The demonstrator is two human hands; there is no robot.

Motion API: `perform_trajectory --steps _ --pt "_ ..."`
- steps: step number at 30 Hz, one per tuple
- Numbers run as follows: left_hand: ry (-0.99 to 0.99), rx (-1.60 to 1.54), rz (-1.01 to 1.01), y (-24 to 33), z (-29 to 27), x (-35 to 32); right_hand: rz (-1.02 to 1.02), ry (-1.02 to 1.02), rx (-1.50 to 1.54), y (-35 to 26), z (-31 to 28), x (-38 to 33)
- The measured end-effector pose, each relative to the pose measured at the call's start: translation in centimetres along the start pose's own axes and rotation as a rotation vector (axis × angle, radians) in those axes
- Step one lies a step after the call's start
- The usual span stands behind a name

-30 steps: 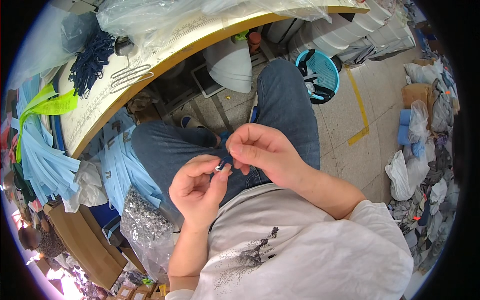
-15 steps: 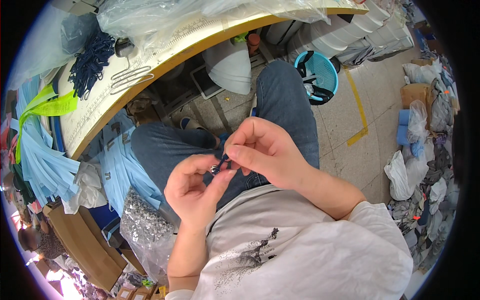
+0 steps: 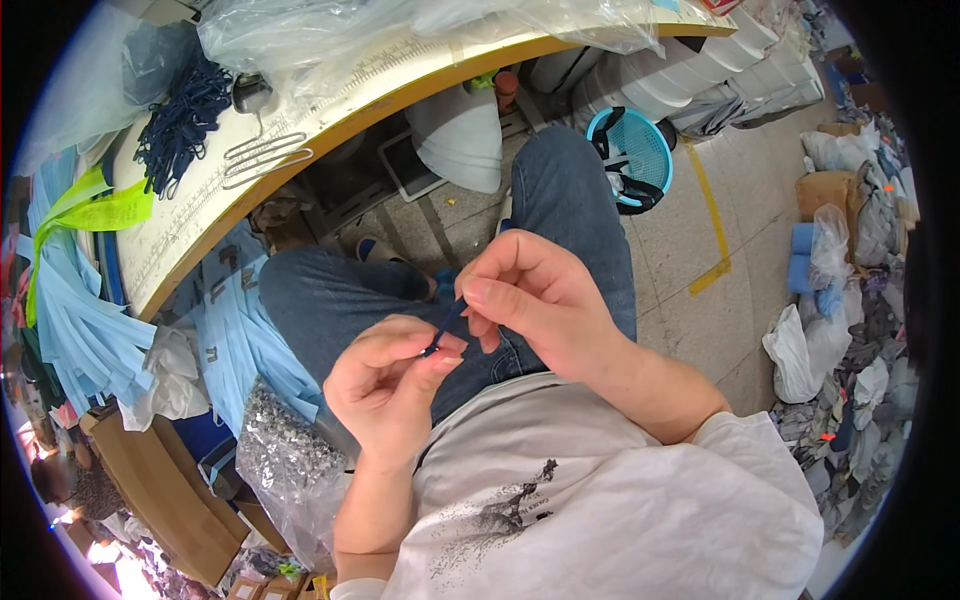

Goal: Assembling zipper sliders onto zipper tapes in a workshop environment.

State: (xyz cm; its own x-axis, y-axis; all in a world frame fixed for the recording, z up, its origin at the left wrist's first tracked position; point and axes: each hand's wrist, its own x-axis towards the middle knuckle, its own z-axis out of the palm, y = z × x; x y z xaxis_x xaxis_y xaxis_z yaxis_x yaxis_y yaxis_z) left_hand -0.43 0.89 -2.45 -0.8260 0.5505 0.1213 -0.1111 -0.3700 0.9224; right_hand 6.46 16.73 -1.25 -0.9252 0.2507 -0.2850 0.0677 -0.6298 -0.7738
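Note:
A short navy cord (image 3: 451, 318) stretches between my two hands above my lap. My left hand (image 3: 385, 375) pinches its lower end between thumb and forefinger, where a small shiny bit shows, mostly covered by the fingertips. My right hand (image 3: 535, 305) grips the upper end between thumb and forefinger, its other fingers curled beneath. On the table at the upper left lies a heap of navy cord loops (image 3: 180, 130) that look like the same material. Beside it rests a bent wire rack (image 3: 265, 160).
The curved table edge (image 3: 400, 88) runs ahead of my knees, with clear plastic bags (image 3: 330, 40) on top. Light blue strips (image 3: 85, 320) hang at the left. A bag of small shiny pieces (image 3: 285, 460) sits by my left arm. A blue basket (image 3: 640, 150) stands right of my knee.
My hands have drawn slightly apart, so more of the navy cord shows, pulled straighter between them. The shiny metal bit is now more covered by my left fingertips.

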Motion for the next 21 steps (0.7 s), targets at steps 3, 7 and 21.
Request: perform_trajectory --steps 3,7,21 --pt "-0.006 -0.103 0.052 -0.3 0.3 0.0 0.007 -0.012 0.044 0.0 -0.1 0.2" --pt "-0.026 -0.197 0.030 -0.3 -0.5 0.5 0.004 -0.035 -0.064 -1.2 0.8 0.5" --pt "0.291 0.547 0.098 4.5 -7.2 5.7 -0.767 0.252 -0.508 -10.4 3.6 8.8"
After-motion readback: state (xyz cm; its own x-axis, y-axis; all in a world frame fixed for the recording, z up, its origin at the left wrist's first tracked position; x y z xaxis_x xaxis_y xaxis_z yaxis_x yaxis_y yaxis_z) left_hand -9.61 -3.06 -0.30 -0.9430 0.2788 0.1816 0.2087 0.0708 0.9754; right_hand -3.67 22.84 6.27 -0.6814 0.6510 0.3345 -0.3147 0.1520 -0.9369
